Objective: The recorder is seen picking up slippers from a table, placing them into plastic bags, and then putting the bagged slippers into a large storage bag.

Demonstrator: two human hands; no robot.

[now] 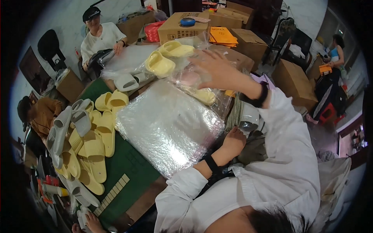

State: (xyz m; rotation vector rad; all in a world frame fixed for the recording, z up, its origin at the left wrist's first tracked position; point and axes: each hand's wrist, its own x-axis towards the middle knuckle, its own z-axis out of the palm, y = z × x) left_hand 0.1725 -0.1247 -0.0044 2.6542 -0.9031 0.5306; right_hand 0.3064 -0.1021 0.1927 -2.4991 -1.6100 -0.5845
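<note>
My right hand (215, 69) reaches out over the far side of the table, its fingers stretched apart, above yellow slippers (202, 95) in clear plastic. Beside its fingertips, a pair of pale yellow slippers (161, 64) lies on the plastic wrap. My left hand (234, 142) is curled closed by the table's right edge, near a bundle of greyish strands (234, 112); whatever it may hold is hidden. Between my arms and the slippers lies a stack of clear plastic bags (167, 124), flat and shiny.
Yellow slippers (97, 151) and grey slippers (62, 124) are heaped on the green tabletop (134, 167). Across the table a person (99, 40) handles dark slippers. Another person's hand (93, 223) touches a pale slipper at the lower left. Cardboard boxes (175, 29) stand behind.
</note>
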